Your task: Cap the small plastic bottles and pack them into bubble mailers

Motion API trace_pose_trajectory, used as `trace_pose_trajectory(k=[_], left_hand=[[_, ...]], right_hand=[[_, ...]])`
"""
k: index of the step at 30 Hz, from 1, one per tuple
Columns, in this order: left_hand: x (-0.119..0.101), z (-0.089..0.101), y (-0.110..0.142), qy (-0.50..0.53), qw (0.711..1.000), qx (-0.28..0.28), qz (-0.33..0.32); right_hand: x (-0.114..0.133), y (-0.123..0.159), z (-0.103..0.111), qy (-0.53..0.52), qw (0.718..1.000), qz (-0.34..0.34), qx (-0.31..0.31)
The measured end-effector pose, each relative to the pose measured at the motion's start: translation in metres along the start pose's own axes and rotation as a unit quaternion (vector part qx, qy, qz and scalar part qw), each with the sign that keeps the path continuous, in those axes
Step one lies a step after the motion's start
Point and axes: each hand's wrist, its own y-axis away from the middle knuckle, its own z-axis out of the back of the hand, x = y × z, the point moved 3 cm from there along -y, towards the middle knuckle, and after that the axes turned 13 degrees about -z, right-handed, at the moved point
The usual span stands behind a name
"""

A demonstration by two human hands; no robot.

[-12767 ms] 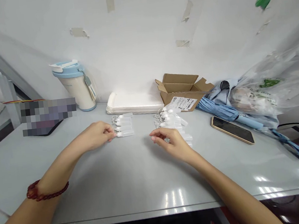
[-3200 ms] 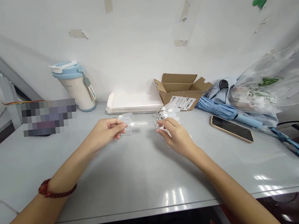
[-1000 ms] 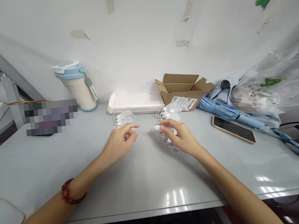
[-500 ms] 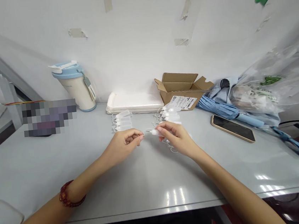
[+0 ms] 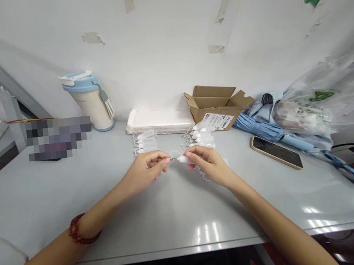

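right grip [image 5: 210, 162] holds a small translucent plastic bottle [image 5: 183, 159]; left grip [image 5: 146, 169], just beside, pinches its curved white cord [image 5: 175, 151].

A bracelet [image 5: 75, 231] of dark reddish beads rings the left forearm [image 5: 109, 207], well back from the left hand [image 5: 149, 169]. The beads are small, rounded and closely strung, with a slight gloss (whether in one strand or several, it is hard to tell). The right forearm [image 5: 264, 207] and right hand [image 5: 210, 162] are bare.
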Motion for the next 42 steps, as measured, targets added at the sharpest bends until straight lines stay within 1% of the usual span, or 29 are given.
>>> trace_pose_trajectory(k=[5,25,34,39,42], left_hand=[[-0.001,0.0,-0.001,0.002,1.0,0.009,-0.007],[-0.002,-0.002,0.0,0.016,1.0,0.022,-0.006],[-0.001,-0.005,0.003,-0.009,0.999,0.03,-0.009],[-0.002,-0.008,0.003,-0.019,0.999,0.026,-0.021],[-0.004,-0.008,0.004,-0.023,0.999,0.021,-0.015]], right_hand=[[0.0,0.001,-0.001,-0.002,1.0,-0.004,0.009],[0.002,0.002,-0.002,0.012,1.0,0.01,-0.003],[-0.002,0.0,-0.007,0.019,1.0,0.014,0.016],[-0.003,0.0,-0.01,0.02,1.0,0.008,0.018],[-0.003,0.001,-0.011,0.022,1.0,0.008,0.014]])
